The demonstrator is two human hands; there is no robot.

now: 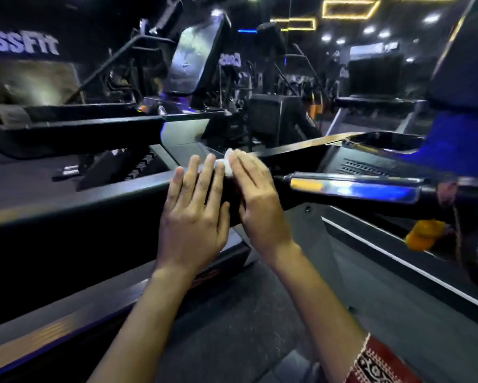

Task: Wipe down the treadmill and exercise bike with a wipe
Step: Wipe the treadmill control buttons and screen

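1. We see the treadmill's black handrail (80,217) crossing the frame, its long axis running from the lower left up toward the right centre.
2. The white wipe (227,165) sits bunched on the rail's top edge at frame centre.
3. Our right hand (255,194) lies flat, with straight fingers pressing on the wipe. Our left hand (193,214) lies flat just beside it on the rail, gripping nothing, its index fingertip at the wipe's edge.
4. Most of the wipe is hidden under the right fingertips. The console at the upper right is cut off and blurred.
5. A chrome grip bar (354,187) lies just right of the right hand. To the left, the rail runs unobstructed to the frame edge.
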